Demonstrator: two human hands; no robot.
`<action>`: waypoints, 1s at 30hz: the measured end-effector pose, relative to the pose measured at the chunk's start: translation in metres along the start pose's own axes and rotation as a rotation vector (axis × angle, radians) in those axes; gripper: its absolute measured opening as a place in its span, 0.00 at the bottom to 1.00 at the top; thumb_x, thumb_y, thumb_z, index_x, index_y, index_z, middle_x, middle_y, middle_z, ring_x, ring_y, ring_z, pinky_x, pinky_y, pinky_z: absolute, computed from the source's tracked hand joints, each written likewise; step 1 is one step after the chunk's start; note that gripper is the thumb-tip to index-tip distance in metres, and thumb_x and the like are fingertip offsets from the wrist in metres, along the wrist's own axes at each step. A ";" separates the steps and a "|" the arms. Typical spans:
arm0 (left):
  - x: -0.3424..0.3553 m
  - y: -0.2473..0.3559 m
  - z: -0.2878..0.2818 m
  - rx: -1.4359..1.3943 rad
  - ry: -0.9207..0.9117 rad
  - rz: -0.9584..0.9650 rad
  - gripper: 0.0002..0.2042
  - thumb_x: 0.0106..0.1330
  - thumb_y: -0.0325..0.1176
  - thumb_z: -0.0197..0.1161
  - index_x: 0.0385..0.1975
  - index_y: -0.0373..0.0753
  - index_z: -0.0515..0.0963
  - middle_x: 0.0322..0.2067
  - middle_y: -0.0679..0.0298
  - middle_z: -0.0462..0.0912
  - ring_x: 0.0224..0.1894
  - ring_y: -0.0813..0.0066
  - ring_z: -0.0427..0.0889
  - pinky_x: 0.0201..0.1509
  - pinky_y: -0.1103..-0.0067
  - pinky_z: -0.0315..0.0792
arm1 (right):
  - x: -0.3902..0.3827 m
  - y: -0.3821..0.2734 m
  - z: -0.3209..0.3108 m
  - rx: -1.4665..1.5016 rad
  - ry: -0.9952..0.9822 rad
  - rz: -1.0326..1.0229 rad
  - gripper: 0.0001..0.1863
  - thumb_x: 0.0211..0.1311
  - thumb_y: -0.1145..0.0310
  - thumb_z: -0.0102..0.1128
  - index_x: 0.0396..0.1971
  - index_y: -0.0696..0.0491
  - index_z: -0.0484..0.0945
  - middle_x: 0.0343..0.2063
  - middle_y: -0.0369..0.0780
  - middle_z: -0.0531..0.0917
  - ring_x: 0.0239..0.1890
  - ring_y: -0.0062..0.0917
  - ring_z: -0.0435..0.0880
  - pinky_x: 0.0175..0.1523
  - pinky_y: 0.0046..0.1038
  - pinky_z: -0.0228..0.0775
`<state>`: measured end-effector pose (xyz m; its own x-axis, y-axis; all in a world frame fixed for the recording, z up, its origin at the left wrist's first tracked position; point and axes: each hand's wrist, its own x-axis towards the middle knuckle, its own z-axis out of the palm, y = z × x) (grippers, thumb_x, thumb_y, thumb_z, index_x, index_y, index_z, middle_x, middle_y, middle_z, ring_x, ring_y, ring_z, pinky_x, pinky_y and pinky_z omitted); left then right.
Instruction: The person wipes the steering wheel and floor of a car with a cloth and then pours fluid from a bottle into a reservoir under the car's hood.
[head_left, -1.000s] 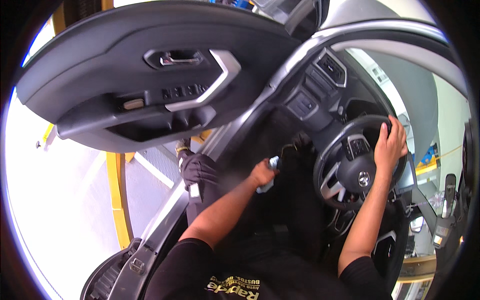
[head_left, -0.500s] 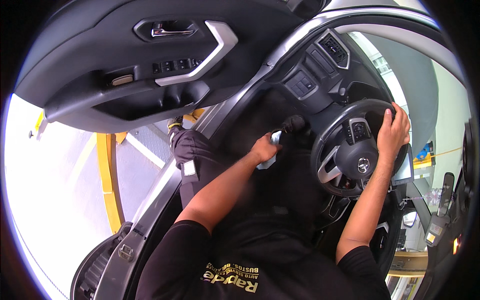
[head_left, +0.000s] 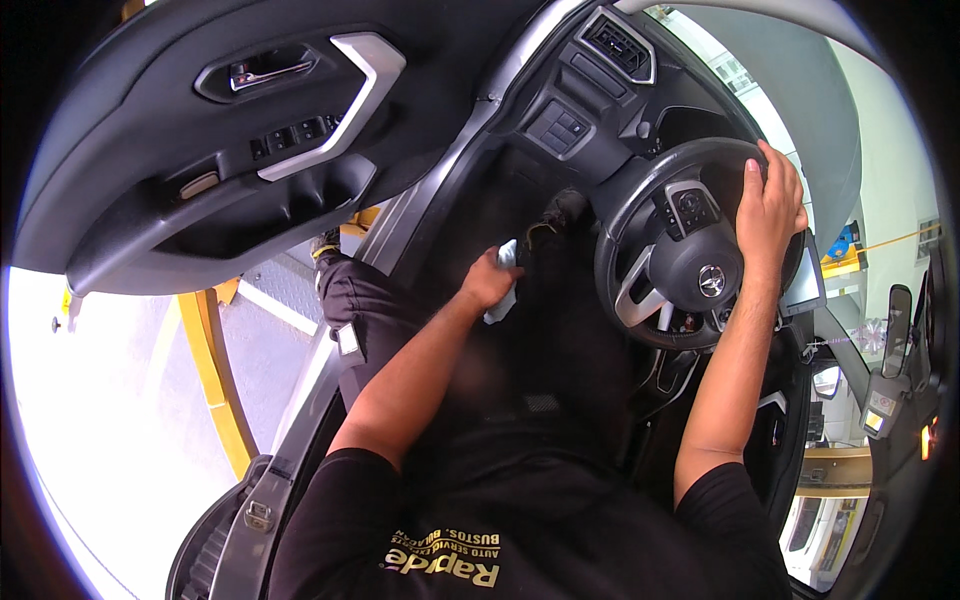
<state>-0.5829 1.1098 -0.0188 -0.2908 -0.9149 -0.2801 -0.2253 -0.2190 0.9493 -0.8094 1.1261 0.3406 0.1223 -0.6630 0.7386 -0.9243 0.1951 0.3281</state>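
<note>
I sit in a car's driver seat with my right hand [head_left: 770,205] closed over the right side of the rim of the black steering wheel [head_left: 612,262]. Between my legs, my left hand [head_left: 488,280] grips a folded pale blue-white cloth [head_left: 506,300]; its edges stick out on both sides of the fingers. The cloth is clear of the wheel, above the dark footwell. One shoe [head_left: 565,208] rests inside the footwell, while my other leg [head_left: 365,300] reaches out over the door sill.
The open driver door [head_left: 110,190] fills the upper left, with its handle and window switches. A yellow metal bar [head_left: 212,370] lies outside over the grey floor [head_left: 265,345]. Beyond the wheel are the dashboard air vent [head_left: 617,45], a screen [head_left: 803,285] and the mirror [head_left: 898,330].
The view has turned a little, so the door and the wheel sit farther left. Both hands keep their holds, the right on the wheel and the left on the cloth.
</note>
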 end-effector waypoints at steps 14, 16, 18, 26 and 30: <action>-0.005 -0.018 -0.007 -0.190 -0.036 -0.037 0.31 0.57 0.37 0.70 0.60 0.31 0.69 0.47 0.52 0.82 0.47 0.65 0.82 0.53 0.71 0.73 | -0.030 -0.022 -0.020 0.170 0.142 -0.061 0.26 0.67 0.55 0.53 0.64 0.46 0.70 0.66 0.41 0.69 0.70 0.34 0.62 0.69 0.46 0.42; 0.002 -0.008 0.000 -0.170 -0.010 -0.008 0.32 0.57 0.38 0.70 0.61 0.30 0.69 0.48 0.52 0.82 0.47 0.64 0.82 0.53 0.71 0.73 | -0.055 -0.033 -0.026 0.273 0.205 -0.153 0.28 0.66 0.56 0.54 0.63 0.52 0.70 0.66 0.45 0.68 0.69 0.40 0.64 0.69 0.44 0.42; 0.008 -0.003 0.005 -0.100 0.037 0.008 0.34 0.57 0.40 0.69 0.62 0.29 0.67 0.49 0.50 0.81 0.48 0.62 0.82 0.55 0.70 0.73 | -0.084 -0.048 -0.029 0.314 0.211 -0.208 0.29 0.65 0.56 0.52 0.62 0.55 0.70 0.66 0.49 0.68 0.68 0.42 0.65 0.68 0.42 0.43; -0.019 0.002 -0.002 0.015 -0.048 -0.061 0.39 0.58 0.42 0.69 0.66 0.27 0.63 0.53 0.45 0.79 0.54 0.58 0.80 0.59 0.70 0.72 | -0.139 -0.063 -0.006 0.379 0.299 -0.253 0.25 0.67 0.54 0.49 0.56 0.56 0.72 0.62 0.52 0.72 0.65 0.43 0.69 0.66 0.39 0.46; -0.014 -0.013 -0.009 -0.075 -0.042 -0.070 0.40 0.57 0.42 0.69 0.67 0.27 0.61 0.55 0.45 0.78 0.55 0.58 0.80 0.60 0.71 0.71 | -0.141 -0.073 -0.006 0.387 0.373 -0.301 0.24 0.68 0.54 0.47 0.55 0.56 0.73 0.60 0.53 0.74 0.64 0.44 0.71 0.66 0.39 0.47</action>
<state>-0.5681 1.1221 -0.0258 -0.3160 -0.8816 -0.3506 -0.1769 -0.3083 0.9347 -0.7570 1.2099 0.2164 0.4520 -0.3371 0.8259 -0.8851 -0.2844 0.3683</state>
